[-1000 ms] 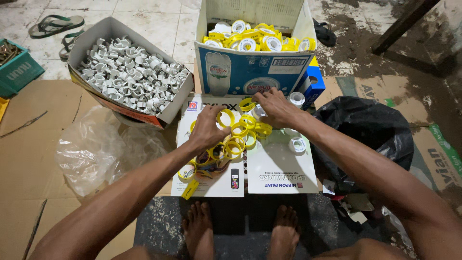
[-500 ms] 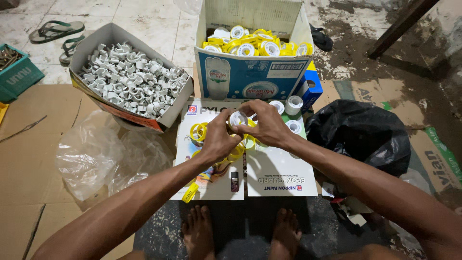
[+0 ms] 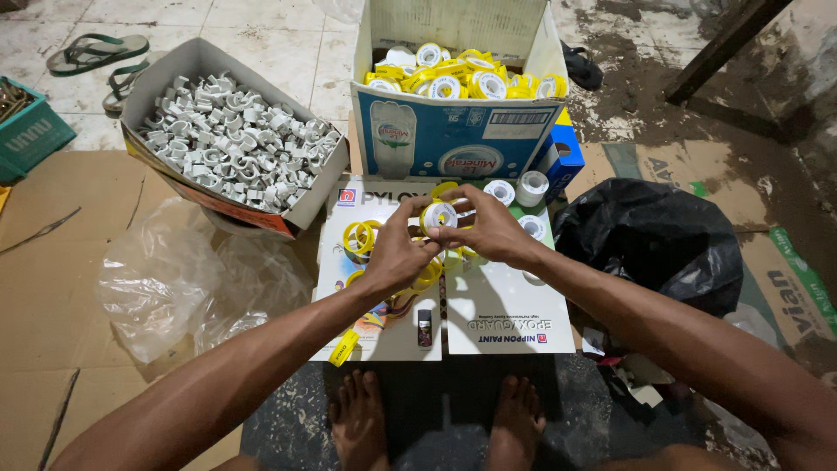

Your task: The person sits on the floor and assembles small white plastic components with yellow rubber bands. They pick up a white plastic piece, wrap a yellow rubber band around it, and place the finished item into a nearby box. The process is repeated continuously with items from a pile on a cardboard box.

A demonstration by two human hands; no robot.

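Both hands raised over the board (image 3: pixel 506 305), meeting at one tape roll (image 3: pixel 438 215). Left hand (image 3: pixel 397 253) pinched shut on roll's near side; right hand (image 3: pixel 488 228) closed round its far side. Roll held above yellow covers (image 3: pixel 359 237), near white rolls (image 3: pixel 530 187). Behind: carton (image 3: pixel 453 144) of finished rolls; box (image 3: pixel 301 205) of white clips.

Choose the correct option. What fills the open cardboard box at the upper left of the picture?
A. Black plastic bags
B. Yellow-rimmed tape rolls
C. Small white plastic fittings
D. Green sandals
C. The cardboard box at upper left is heaped with small white plastic fittings; the yellow-rimmed rolls lie in the other box, behind the hands.
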